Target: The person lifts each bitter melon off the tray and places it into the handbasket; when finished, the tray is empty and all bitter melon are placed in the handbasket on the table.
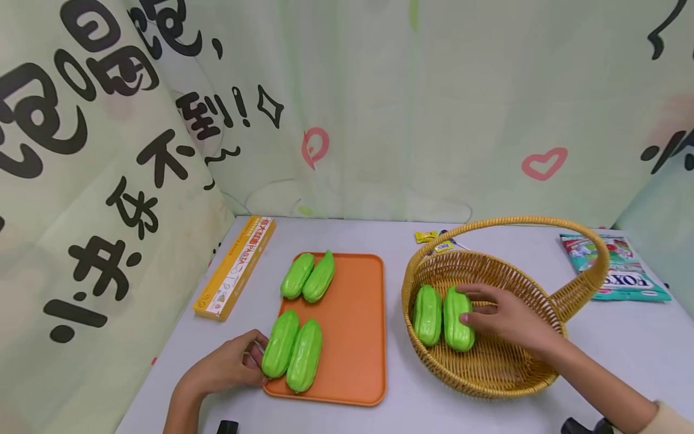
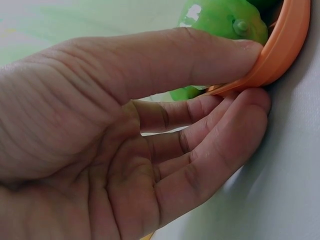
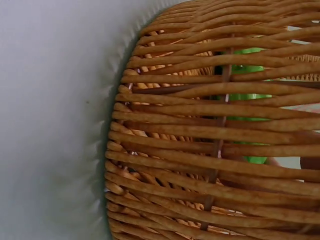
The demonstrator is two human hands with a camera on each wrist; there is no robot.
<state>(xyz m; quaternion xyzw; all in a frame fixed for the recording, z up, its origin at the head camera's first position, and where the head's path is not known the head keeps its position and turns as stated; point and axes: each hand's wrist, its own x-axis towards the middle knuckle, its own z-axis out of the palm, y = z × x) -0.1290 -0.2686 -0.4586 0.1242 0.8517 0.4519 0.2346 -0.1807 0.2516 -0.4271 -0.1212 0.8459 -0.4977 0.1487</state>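
Note:
Two glossy green cucumbers lie side by side in the wicker basket point(image 1: 504, 374). My right hand point(image 1: 504, 316) reaches in over its right side and grips the right cucumber point(image 1: 454, 334), thumb on its flank and fingers near its far end. The left cucumber point(image 1: 428, 316) lies beside it. In the right wrist view, the wicker wall point(image 3: 240, 155) hides most of that hand. My left hand point(image 1: 233, 361) pinches the near left corner of an orange tray point(image 1: 352, 337), thumb above the rim, fingers below. A far pair of cucumbers point(image 1: 297, 276) and a near pair point(image 1: 305, 355) lie on the tray.
A yellow pasta box point(image 1: 235, 268) lies left of the tray. The basket's handle point(image 1: 520, 220) arches over its far side. Behind the basket are small yellow packets point(image 1: 425, 237); a teal FOX'S bag point(image 1: 615, 268) lies to its right. Printed curtains enclose the table.

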